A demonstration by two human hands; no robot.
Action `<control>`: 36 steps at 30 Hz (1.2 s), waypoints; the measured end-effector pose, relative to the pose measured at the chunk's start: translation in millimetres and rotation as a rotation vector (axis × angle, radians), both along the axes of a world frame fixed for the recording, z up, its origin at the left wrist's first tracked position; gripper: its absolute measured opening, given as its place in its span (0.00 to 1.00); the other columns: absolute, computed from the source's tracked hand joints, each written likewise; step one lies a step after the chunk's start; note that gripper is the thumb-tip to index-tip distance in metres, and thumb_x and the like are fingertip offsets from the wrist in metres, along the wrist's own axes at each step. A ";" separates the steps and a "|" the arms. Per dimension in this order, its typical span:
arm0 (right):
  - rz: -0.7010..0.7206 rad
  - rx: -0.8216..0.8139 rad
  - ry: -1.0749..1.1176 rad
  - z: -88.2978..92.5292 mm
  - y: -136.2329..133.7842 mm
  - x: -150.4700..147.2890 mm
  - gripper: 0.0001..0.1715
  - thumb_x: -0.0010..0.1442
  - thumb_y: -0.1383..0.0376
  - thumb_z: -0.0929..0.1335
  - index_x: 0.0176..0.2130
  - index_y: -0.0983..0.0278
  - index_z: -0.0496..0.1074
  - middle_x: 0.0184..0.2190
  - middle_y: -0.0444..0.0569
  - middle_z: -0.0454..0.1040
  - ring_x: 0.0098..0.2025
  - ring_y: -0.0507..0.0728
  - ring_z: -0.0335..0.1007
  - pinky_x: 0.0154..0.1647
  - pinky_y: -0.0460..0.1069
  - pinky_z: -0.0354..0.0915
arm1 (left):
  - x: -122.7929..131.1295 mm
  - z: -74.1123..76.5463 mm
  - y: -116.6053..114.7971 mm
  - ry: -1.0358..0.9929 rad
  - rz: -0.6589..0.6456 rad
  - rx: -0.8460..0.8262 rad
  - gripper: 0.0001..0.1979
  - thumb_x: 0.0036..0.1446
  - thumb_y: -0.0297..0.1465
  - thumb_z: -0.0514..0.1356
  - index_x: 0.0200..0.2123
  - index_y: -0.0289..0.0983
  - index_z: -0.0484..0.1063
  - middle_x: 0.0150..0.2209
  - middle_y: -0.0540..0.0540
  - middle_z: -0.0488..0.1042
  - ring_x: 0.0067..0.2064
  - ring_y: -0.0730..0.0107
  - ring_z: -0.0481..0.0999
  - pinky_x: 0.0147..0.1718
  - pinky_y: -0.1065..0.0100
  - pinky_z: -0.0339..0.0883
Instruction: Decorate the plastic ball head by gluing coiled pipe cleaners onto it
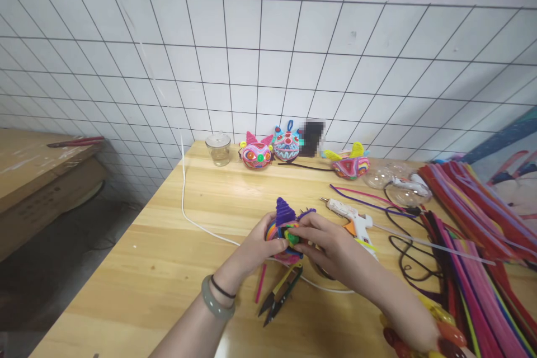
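My left hand (262, 241) is closed around a round animal head made of coloured pipe cleaners (286, 257), which has a purple pointed ear (285, 212) standing up. At its front, the fingertips of my right hand (329, 241) pinch a small green pipe-cleaner piece (292, 238) against the face. Part of the head is hidden behind my fingers. Just below lies a pair of thread snips (280, 293) with dark blades. Left of the snips is a short pink pipe-cleaner piece (260, 283).
A white glue gun (350, 215) lies beyond my right hand. Bundles of pipe cleaners (474, 268) cover the right side. Finished heads (257, 154) and a glass cup (218, 150) stand along the back. A white cord (205, 228) crosses the table, and clear plastic balls (406, 193) sit back right.
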State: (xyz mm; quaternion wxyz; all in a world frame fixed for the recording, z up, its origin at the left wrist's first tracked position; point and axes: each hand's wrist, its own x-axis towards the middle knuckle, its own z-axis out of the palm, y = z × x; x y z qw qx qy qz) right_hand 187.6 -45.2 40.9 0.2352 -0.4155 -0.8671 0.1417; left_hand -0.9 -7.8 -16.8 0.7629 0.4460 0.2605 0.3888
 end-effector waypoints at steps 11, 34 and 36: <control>-0.051 0.120 -0.040 -10.1 0.2 4.6 0.13 0.63 0.66 0.66 0.47 0.61 0.75 0.31 0.48 0.67 0.28 0.52 0.66 0.27 0.46 0.63 | 1.1 5.3 -1.6 0.006 0.017 0.004 0.30 0.41 0.31 0.70 0.50 0.36 0.67 0.49 0.39 0.73 0.49 0.54 0.72 0.48 0.56 0.64; -0.112 0.370 -0.380 -2.8 -5.0 -6.5 0.12 0.64 0.67 0.63 0.43 0.63 0.74 0.31 0.50 0.70 0.28 0.54 0.65 0.24 0.47 0.57 | 0.3 7.3 -2.3 0.047 0.047 0.039 0.24 0.49 0.32 0.66 0.50 0.39 0.68 0.48 0.43 0.75 0.52 0.55 0.71 0.52 0.57 0.62; -0.123 0.362 -0.348 -2.0 -5.7 -7.8 0.12 0.65 0.67 0.62 0.43 0.63 0.75 0.30 0.51 0.70 0.27 0.54 0.65 0.24 0.47 0.57 | 0.5 8.9 -2.5 0.064 0.071 0.040 0.21 0.50 0.33 0.65 0.49 0.39 0.69 0.48 0.43 0.76 0.53 0.55 0.71 0.53 0.58 0.61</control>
